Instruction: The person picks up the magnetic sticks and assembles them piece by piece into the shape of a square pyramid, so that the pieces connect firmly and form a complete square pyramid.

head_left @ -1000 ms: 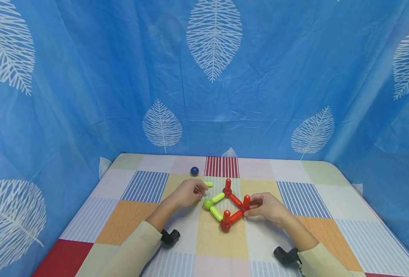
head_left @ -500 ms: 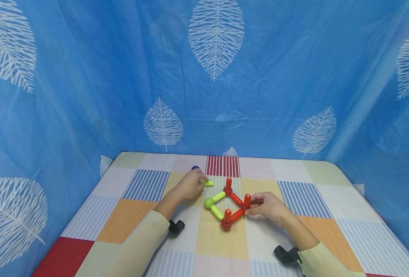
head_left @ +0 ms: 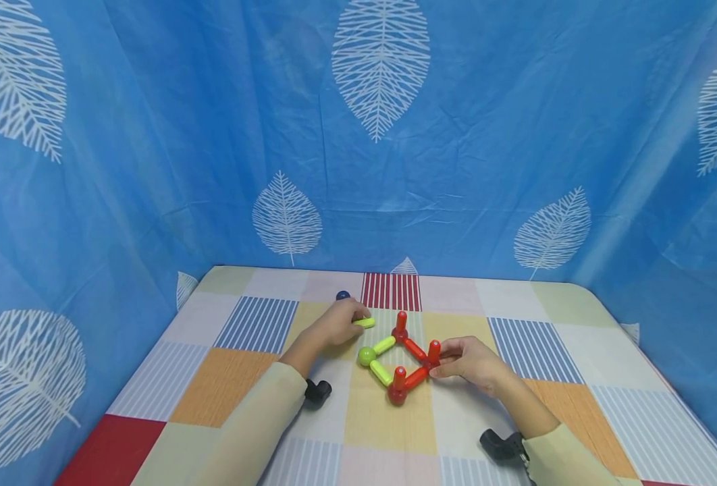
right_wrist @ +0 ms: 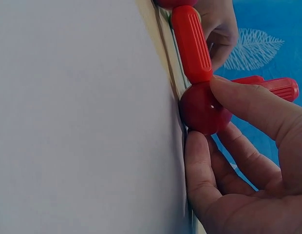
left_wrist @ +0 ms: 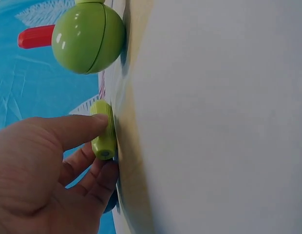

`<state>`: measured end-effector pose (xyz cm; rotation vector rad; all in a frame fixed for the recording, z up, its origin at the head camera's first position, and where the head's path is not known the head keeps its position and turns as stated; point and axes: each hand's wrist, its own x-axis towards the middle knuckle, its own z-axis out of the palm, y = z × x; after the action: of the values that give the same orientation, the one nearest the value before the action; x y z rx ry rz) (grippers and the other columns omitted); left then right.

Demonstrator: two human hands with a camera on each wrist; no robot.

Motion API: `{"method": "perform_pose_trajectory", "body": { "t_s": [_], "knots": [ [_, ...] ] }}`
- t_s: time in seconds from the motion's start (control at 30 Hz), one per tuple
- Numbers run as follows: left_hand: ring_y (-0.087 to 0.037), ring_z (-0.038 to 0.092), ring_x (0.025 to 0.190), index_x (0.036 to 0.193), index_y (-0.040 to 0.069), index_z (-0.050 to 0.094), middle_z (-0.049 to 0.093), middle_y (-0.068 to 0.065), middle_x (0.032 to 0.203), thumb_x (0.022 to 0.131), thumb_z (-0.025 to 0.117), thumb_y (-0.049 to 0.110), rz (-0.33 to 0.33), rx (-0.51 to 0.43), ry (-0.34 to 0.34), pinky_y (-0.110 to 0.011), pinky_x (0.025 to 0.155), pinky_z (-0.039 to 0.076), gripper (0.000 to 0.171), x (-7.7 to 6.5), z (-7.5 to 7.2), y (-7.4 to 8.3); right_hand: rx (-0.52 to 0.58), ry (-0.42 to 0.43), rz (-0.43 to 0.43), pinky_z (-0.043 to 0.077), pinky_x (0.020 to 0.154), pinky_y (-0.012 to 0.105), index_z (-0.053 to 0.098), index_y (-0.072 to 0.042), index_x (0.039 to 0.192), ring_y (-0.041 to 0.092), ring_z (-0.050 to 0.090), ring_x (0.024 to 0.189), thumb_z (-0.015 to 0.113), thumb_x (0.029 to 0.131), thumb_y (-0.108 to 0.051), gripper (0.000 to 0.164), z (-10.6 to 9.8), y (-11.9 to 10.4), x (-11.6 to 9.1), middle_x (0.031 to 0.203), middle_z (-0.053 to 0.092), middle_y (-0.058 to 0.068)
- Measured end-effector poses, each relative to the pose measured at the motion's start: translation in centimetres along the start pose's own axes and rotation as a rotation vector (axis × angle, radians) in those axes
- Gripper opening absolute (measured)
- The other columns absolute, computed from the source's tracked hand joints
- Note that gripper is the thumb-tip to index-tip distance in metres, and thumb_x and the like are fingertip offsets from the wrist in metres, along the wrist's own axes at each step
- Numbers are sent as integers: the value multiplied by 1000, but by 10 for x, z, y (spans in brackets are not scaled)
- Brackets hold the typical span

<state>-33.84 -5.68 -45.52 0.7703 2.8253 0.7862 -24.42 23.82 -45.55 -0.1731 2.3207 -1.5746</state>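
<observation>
A four-sided frame of toy rods and balls lies on the table, with a green ball at its left corner and red balls at the others. Two yellow-green rods meet at the green ball; red rods form the right sides. From each red ball an upright red rod rises. My left hand pinches a loose yellow-green rod between thumb and fingers, low over the cloth behind the frame. My right hand grips the red ball at the right corner.
A dark blue ball rests just beyond my left hand, partly hidden by it. The patchwork tablecloth covers the table, and a blue leaf-print curtain hangs behind and at both sides.
My left hand has moved away from me and a little right, reaching the loose yellow-green rod and taking hold of it. The right hand keeps its grip on the red ball, nearly still.
</observation>
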Motion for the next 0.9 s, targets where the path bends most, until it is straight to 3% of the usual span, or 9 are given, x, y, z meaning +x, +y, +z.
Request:
{"method": "perform_pose_trajectory", "body": {
  "t_s": [0.6, 0.9],
  "knots": [
    [-24, 64, 109, 126, 7, 71, 69, -10, 115, 93, 69, 4, -26, -57, -24, -41, 100, 54, 33, -2, -2, -2, -9, 6, 10, 57, 74, 23, 69, 8, 111, 14, 66, 84, 85, 78, -2, 38, 0, -2, -1, 90, 73, 5],
    [-18, 62, 99, 106, 15, 73, 68, -1, 103, 92, 72, 7, -50, -210, 2, -38, 93, 54, 17, -13, -4, -3, 10, -2, -2, 57, 75, 23, 69, 9, 111, 13, 67, 85, 85, 78, -1, 38, 0, -1, -2, 91, 73, 5]
  ]
}}
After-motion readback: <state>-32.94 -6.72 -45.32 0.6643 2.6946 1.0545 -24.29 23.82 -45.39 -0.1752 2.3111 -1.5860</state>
